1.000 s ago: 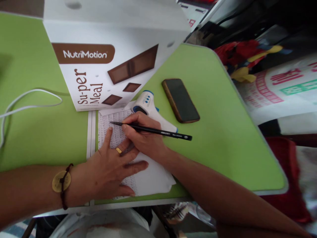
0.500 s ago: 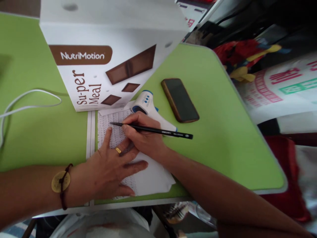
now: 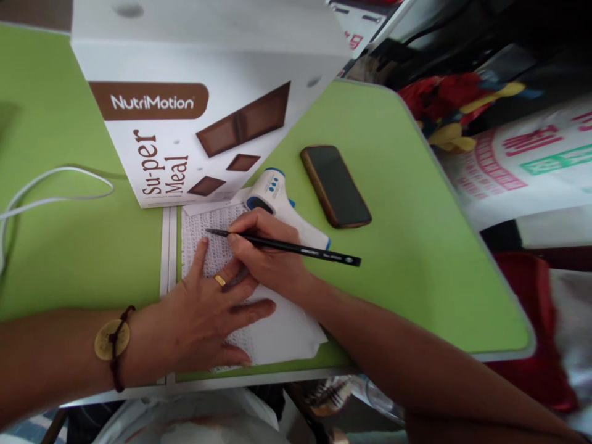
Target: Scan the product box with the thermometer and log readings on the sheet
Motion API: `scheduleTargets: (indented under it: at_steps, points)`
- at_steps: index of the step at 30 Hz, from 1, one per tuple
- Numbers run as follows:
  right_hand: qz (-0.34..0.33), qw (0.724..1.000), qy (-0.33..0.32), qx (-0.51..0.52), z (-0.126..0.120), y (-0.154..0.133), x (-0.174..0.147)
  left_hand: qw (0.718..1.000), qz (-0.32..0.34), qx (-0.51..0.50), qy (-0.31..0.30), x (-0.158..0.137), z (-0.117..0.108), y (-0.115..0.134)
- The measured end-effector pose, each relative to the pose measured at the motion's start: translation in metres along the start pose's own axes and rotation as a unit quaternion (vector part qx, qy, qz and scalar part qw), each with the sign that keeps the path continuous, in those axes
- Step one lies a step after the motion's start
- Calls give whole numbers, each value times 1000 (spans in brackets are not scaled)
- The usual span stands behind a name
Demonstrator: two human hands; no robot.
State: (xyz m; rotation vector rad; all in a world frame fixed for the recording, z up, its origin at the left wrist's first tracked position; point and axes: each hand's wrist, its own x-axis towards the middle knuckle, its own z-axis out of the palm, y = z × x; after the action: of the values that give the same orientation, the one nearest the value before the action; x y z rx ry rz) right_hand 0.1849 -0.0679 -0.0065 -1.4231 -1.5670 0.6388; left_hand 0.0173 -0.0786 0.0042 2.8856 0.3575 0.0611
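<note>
My left hand [image 3: 210, 308] lies spread on a sheet of paper [image 3: 282, 330], which carries dense rows of handwriting on its left part and is blank on its right part. In my right hand [image 3: 272, 246] is a black pencil [image 3: 305, 249], pinched near its front end. The pencil's tip meets the written rows, just above my left index fingertip. A gold ring sits on a left finger, and a cord bracelet with a round disc [image 3: 112, 340] circles the left wrist. Beyond my right hand lies a white and blue forehead thermometer [image 3: 296, 223], partly covered by that hand.
A large white NutriMotion box [image 3: 157, 148] stands at the paper's far edge. To the right lies a phone [image 3: 337, 186] in a brown case. A white cable [image 3: 65, 198] curls on the green table [image 3: 416, 271] at left. Printed white bags [image 3: 531, 157] stand beyond the right edge.
The pencil's back end has dipped and turned slightly. Both hands stay in nearly the same place, and the whole view has shifted a trace to the left.
</note>
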Motion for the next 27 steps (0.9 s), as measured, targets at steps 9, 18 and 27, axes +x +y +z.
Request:
scheduleTargets:
  at_steps: [9, 18, 27]
  points:
    - [5, 999, 39, 12, 1, 2, 1, 1000, 0, -15, -13, 1, -4, 1]
    - [6, 999, 43, 7, 3, 4, -1, 1000, 2, -19, -8, 2, -2, -1]
    - [23, 999, 25, 0, 0, 2, 0, 1000, 3, -14, 0, 0, 0, 0]
